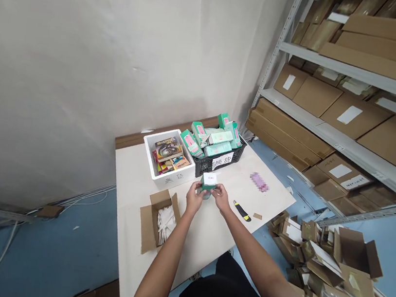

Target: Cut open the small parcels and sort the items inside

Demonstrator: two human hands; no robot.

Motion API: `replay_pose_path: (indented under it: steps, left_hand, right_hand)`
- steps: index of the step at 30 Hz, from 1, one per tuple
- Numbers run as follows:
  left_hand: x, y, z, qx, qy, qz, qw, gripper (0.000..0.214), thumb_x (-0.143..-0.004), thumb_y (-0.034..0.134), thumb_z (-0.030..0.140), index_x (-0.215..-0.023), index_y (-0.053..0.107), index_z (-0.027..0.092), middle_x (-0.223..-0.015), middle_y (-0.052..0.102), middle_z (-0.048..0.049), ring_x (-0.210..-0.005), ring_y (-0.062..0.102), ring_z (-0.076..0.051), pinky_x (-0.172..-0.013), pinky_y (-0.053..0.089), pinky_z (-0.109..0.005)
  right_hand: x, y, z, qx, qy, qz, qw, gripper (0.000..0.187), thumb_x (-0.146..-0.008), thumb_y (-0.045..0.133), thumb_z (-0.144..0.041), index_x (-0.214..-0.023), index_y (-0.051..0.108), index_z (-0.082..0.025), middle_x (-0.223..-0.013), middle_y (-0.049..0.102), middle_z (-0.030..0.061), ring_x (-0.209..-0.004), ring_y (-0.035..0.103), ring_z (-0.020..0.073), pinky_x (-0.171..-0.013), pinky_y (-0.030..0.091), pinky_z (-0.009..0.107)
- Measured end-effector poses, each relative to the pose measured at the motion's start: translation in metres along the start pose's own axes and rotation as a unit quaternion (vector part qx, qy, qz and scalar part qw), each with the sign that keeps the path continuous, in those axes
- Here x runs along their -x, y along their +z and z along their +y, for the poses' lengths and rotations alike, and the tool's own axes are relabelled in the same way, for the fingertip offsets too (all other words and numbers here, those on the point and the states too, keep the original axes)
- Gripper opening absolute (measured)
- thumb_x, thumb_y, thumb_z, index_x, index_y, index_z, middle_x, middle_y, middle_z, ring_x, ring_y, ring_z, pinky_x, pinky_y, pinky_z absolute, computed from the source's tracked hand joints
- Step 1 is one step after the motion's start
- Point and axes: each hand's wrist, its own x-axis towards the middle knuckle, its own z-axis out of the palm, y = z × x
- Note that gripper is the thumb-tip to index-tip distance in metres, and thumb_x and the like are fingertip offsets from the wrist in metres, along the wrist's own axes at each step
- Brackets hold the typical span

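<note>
Both hands meet over the middle of the white table. The left hand and right hand each grip a side of a small green box, seemingly with its white top flap up. It sits just before the black crate of similar boxes. A yellow-black cutter lies just right.
</note>
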Motion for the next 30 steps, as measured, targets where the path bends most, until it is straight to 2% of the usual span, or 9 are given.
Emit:
replay_pose_path:
  steps: [5,9,12,17,21,23,25,28,30]
  left_hand:
    - [-0.043,0.007,0.063,0.041,0.048,0.032,0.998,0.046,-0.09,0.069,0.031,-0.135,0.06,0.025,-0.131,0.069,-0.0102,-0.123,0.066,-0.026,-0.098,0.062,-0.04]
    - [-0.089,0.019,0.105,0.053,0.087,0.058,0.993,0.07,-0.087,0.077,0.038,-0.151,0.052,0.027,-0.125,0.07,-0.0102,-0.119,0.068,-0.027,-0.09,0.066,-0.039]
    - [-0.139,0.029,0.131,0.061,0.106,0.085,0.989,0.09,-0.081,0.084,0.039,-0.16,0.044,0.026,-0.117,0.07,-0.0092,-0.113,0.07,-0.028,-0.088,0.065,-0.04]
    - [-0.249,0.037,0.163,0.043,0.147,0.108,0.982,0.096,-0.071,0.092,0.032,-0.156,0.05,0.024,-0.11,0.071,-0.0061,-0.101,0.071,-0.024,-0.096,0.061,-0.04]
    - [-0.33,0.042,0.165,0.1,0.119,0.125,0.98,0.092,-0.066,0.093,0.031,-0.148,0.053,0.024,-0.107,0.071,-0.0034,-0.088,0.072,-0.019,-0.084,0.062,-0.035]
    - [-0.356,0.046,0.156,0.136,0.078,0.131,0.979,0.09,-0.065,0.093,0.032,-0.144,0.052,0.022,-0.105,0.072,-0.0038,-0.085,0.072,-0.018,-0.078,0.062,-0.033]
    - [-0.371,0.049,0.142,0.133,0.028,0.123,0.983,0.084,-0.065,0.093,0.033,-0.139,0.054,0.02,-0.105,0.074,-0.0057,-0.086,0.073,-0.02,-0.077,0.062,-0.034]
    - [-0.38,0.049,0.118,-0.008,-0.061,0.069,0.996,0.066,-0.062,0.095,0.038,-0.118,0.066,0.016,-0.099,0.077,-0.0103,-0.092,0.074,-0.028,-0.082,0.061,-0.039]
    - [-0.38,0.046,0.105,-0.161,-0.104,0.027,0.981,0.059,-0.06,0.096,0.044,-0.105,0.071,0.016,-0.098,0.078,-0.0139,-0.101,0.074,-0.034,-0.09,0.058,-0.043]
  right_hand:
    - [-0.048,-0.014,-0.066,0.008,-0.084,-0.007,0.996,0.035,-0.085,0.07,-0.045,-0.112,0.065,-0.024,-0.111,0.073,0.0073,-0.106,0.067,0.0259,-0.095,0.055,0.039]
    - [-0.105,-0.028,-0.103,0.007,-0.137,-0.019,0.99,0.042,-0.088,0.069,-0.044,-0.125,0.067,-0.024,-0.118,0.071,0.0074,-0.109,0.066,0.0243,-0.097,0.056,0.039]
    - [-0.161,-0.036,-0.124,0.011,-0.173,-0.04,0.984,0.043,-0.09,0.068,-0.043,-0.129,0.068,-0.025,-0.121,0.069,0.007,-0.11,0.065,0.0226,-0.099,0.056,0.039]
    - [-0.265,-0.042,-0.166,0.035,-0.246,-0.087,0.965,0.043,-0.094,0.069,-0.041,-0.134,0.068,-0.026,-0.13,0.063,0.0082,-0.118,0.062,0.0229,-0.098,0.058,0.036]
    - [-0.349,-0.04,-0.19,0.087,-0.318,-0.131,0.935,0.042,-0.097,0.065,-0.033,-0.138,0.069,-0.026,-0.128,0.062,0.0078,-0.122,0.06,0.0234,-0.107,0.052,0.04]
    - [-0.387,-0.036,-0.191,0.125,-0.344,-0.155,0.918,0.042,-0.098,0.063,-0.028,-0.139,0.07,-0.027,-0.128,0.062,0.0071,-0.124,0.058,0.0232,-0.112,0.048,0.041]
    - [-0.419,-0.03,-0.182,0.169,-0.352,-0.185,0.902,0.042,-0.097,0.062,-0.025,-0.138,0.071,-0.026,-0.13,0.063,0.0067,-0.125,0.057,0.0231,-0.114,0.044,0.042]
    - [-0.443,-0.021,-0.153,0.238,-0.322,-0.254,0.88,0.039,-0.096,0.064,-0.023,-0.133,0.074,-0.025,-0.128,0.068,0.0063,-0.123,0.058,0.0235,-0.114,0.044,0.042]
    - [-0.444,-0.017,-0.131,0.287,-0.294,-0.302,0.86,0.04,-0.095,0.065,-0.021,-0.133,0.074,-0.026,-0.128,0.072,0.0058,-0.122,0.06,0.0245,-0.113,0.045,0.042]
